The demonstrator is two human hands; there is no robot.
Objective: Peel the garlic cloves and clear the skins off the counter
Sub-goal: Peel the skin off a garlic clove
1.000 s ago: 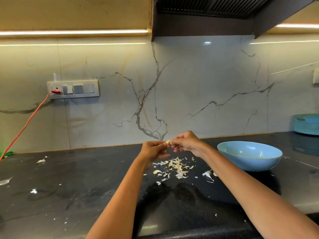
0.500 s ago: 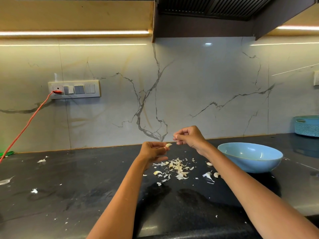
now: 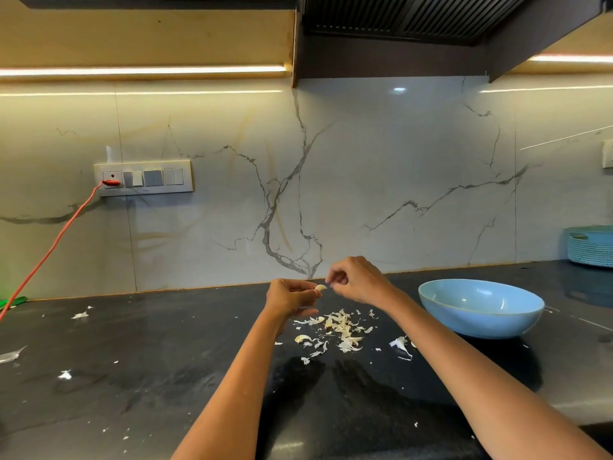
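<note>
Many garlic skins (image 3: pixel 338 328) lie on the dark counter (image 3: pixel 132 376), so I think I am well into the peeling. That pile sits right under my grip, a little toward me. More white bits (image 3: pixel 80 315) lie far off to the left of my hands, and a few more sit near the blue bowl (image 3: pixel 481 308), which is to the right of my grip. None of the skins have been cleared away yet, so that whole job is left, I think. I cannot see into the bowl, so I cannot say how many cloves are done.

From the head view, my left hand (image 3: pixel 288 297) has its fingers curled round one garlic clove (image 3: pixel 320 287). The clove pokes out of the fingertips, up in the air above the counter. It looks pale and bare, so it may be almost peeled.

My right hand (image 3: pixel 358 280) is just beside the clove, with finger and thumb pinched close together. It may hold a tiny bit of skin, but I cannot tell.

The clove's long side runs left to right. Its free end points to my right hand.
</note>
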